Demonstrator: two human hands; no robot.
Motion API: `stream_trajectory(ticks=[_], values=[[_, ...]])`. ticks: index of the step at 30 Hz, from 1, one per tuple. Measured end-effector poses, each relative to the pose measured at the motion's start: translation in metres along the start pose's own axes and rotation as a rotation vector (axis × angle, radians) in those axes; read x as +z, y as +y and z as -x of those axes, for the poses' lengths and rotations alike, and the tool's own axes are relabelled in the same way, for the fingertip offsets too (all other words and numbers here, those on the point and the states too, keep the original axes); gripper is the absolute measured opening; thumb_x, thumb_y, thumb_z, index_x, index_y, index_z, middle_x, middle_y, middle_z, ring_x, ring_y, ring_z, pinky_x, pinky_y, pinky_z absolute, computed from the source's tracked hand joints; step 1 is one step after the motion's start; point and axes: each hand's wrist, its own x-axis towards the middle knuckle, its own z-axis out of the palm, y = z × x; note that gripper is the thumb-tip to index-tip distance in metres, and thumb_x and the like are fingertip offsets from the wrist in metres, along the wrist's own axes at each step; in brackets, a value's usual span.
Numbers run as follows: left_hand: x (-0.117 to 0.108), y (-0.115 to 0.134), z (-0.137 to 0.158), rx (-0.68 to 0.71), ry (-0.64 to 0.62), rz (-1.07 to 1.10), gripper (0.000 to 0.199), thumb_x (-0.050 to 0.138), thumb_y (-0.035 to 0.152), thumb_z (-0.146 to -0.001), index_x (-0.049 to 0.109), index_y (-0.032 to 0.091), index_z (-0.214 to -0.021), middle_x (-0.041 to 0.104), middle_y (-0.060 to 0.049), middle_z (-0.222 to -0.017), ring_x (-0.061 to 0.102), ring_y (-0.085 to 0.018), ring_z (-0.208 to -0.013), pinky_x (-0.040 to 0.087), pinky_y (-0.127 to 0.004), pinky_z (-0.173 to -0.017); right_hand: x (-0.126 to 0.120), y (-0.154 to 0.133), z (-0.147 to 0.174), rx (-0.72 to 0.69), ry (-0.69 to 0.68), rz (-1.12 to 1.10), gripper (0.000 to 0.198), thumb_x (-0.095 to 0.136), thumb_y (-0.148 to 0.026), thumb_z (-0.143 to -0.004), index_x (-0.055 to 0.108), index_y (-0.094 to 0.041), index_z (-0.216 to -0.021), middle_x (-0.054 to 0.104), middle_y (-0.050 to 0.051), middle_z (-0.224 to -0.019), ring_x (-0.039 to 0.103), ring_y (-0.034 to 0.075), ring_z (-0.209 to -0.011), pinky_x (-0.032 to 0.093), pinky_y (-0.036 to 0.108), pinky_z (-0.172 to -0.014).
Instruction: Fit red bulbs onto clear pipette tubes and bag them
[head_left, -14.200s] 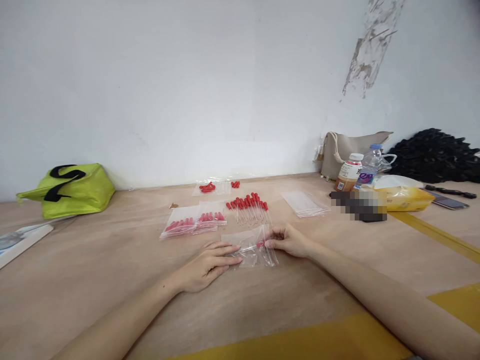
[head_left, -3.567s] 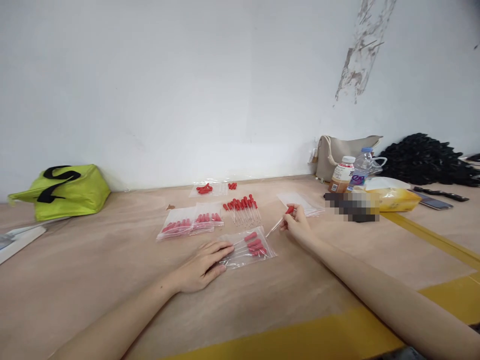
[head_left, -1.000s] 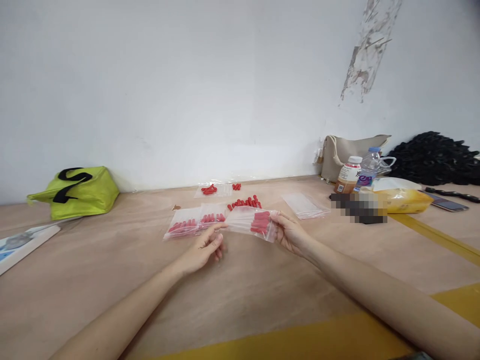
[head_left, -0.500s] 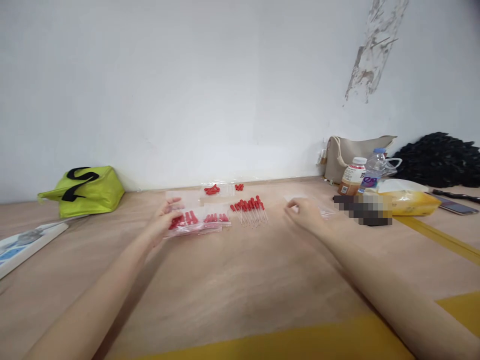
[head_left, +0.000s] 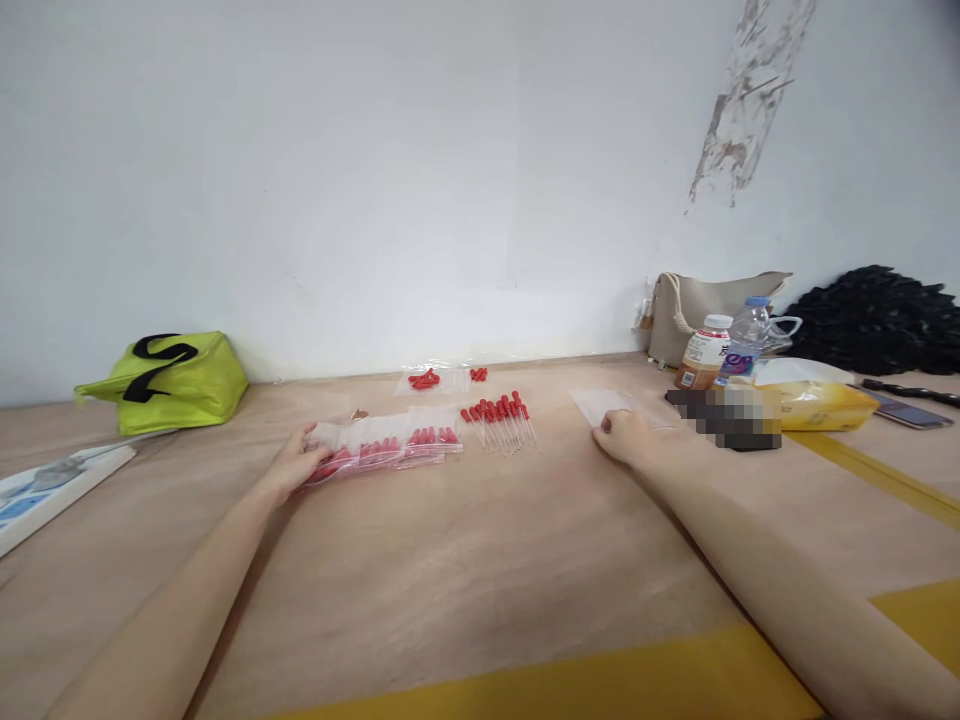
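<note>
My left hand (head_left: 298, 458) grips the left end of a row of overlapping clear zip bags (head_left: 382, 440) with red rubber bulbs inside. Its thumb and fingers close on the leftmost bag. My right hand (head_left: 624, 437) is curled, its fingertips pinching the near edge of a flat clear plastic bag (head_left: 592, 402); part of that bag is hidden behind the hand. Between the hands lies a fanned bundle of glass droppers (head_left: 501, 420) with red bulbs, touched by neither hand.
Loose red bulbs (head_left: 424, 379) lie on a clear bag by the wall. A lime-green bag (head_left: 180, 380) is at left, near a white tray (head_left: 67, 490). Bottles (head_left: 705, 352), a yellow tissue pack (head_left: 825, 406), a phone (head_left: 915, 412) and a beige bag (head_left: 667, 320) stand or lie right.
My left hand has moved left and lowered its bag of red bulbs onto the left end of the row. My right hand has shifted slightly right and nearer along the flat bag.
</note>
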Motion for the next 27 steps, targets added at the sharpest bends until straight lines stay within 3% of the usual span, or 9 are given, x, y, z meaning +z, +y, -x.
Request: stream_trajectory(ticks=[4,8,10,13,15,16,19,22,27], values=[[0.005,-0.008,-0.006,-0.025,-0.004,-0.048,0.056,0.058,0.017,-0.072,0.038,0.009,-0.123,0.056,-0.013,-0.111,0.057,-0.018,-0.091,0.045,-0.024,-0.074,0.002,0.0,0.001,0.014,0.086,-0.025,0.022,0.04,-0.025,-0.08,0.059,-0.013,-0.078,0.062,0.015,-0.085,0.058,0.023,-0.08,0.039,0.03,-0.066],[0.005,-0.011,-0.009,-0.024,0.047,-0.089,0.045,0.056,0.022,-0.074,0.047,0.011,-0.117,0.057,-0.014,-0.11,0.058,-0.021,-0.092,0.046,-0.028,-0.074,-0.004,-0.004,0.003,0.121,0.391,-0.208,0.023,0.034,-0.029,-0.085,0.05,-0.013,-0.088,0.062,0.014,-0.082,0.059,0.024,-0.077,0.04,0.032,-0.064],[0.004,-0.008,-0.007,-0.011,0.105,-0.115,0.04,0.051,0.028,-0.077,0.051,0.012,-0.114,0.059,-0.015,-0.105,0.058,-0.025,-0.091,0.046,-0.034,-0.075,-0.01,-0.013,0.008,0.037,0.528,-0.379,0.02,0.034,-0.03,-0.086,0.047,-0.015,-0.087,0.062,0.013,-0.085,0.059,0.023,-0.079,0.041,0.033,-0.067],[0.004,0.006,0.0,0.033,0.232,-0.168,0.038,0.046,0.035,-0.079,0.055,0.012,-0.108,0.058,-0.015,-0.103,0.051,-0.032,-0.102,0.039,-0.045,-0.085,-0.015,-0.038,0.023,-0.256,0.626,-0.623,0.014,0.037,-0.031,-0.085,0.044,-0.019,-0.083,0.062,0.012,-0.092,0.058,0.021,-0.086,0.043,0.035,-0.074],[0.006,0.02,0.008,0.136,0.317,-0.202,0.033,0.044,0.035,-0.08,0.056,0.016,-0.105,0.056,-0.012,-0.106,0.044,-0.03,-0.109,0.031,-0.045,-0.093,-0.016,-0.059,0.039,-0.476,0.545,-0.741,0.01,0.038,-0.029,-0.085,0.043,-0.021,-0.082,0.061,0.011,-0.094,0.057,0.019,-0.089,0.045,0.034,-0.075],[0.009,0.028,0.013,0.272,0.382,-0.236,0.031,0.043,0.034,-0.081,0.058,0.016,-0.102,0.057,-0.011,-0.103,0.045,-0.029,-0.107,0.031,-0.043,-0.093,-0.016,-0.069,0.049,-0.595,0.461,-0.765,0.008,0.038,-0.027,-0.085,0.043,-0.021,-0.081,0.061,0.01,-0.095,0.058,0.019,-0.09,0.045,0.034,-0.075],[0.019,0.053,0.03,0.611,0.438,-0.243,0.026,0.041,0.033,-0.083,0.059,0.018,-0.095,0.057,-0.008,-0.1,0.049,-0.024,-0.1,0.033,-0.04,-0.092,-0.018,-0.091,0.076,-0.899,0.101,-0.724,0.005,0.039,-0.021,-0.084,0.044,-0.02,-0.084,0.058,0.01,-0.102,0.055,0.017,-0.097,0.044,0.033,-0.079],[0.031,0.072,0.051,0.789,0.31,-0.206,0.025,0.038,0.03,-0.085,0.057,0.019,-0.097,0.055,-0.006,-0.103,0.048,-0.022,-0.1,0.035,-0.038,-0.092,-0.02,-0.099,0.092,-0.997,-0.195,-0.65,0.008,0.037,-0.02,-0.085,0.045,-0.02,-0.086,0.056,0.009,-0.108,0.053,0.015,-0.099,0.044,0.031,-0.08],[0.05,0.086,0.084,1.026,-0.013,-0.123,0.025,0.038,0.022,-0.087,0.055,0.019,-0.105,0.053,-0.007,-0.108,0.047,-0.02,-0.104,0.037,-0.037,-0.092,-0.019,-0.1,0.097,-0.991,-0.356,-0.632,0.009,0.038,-0.023,-0.086,0.046,-0.02,-0.088,0.058,0.007,-0.102,0.055,0.014,-0.092,0.044,0.029,-0.075]])
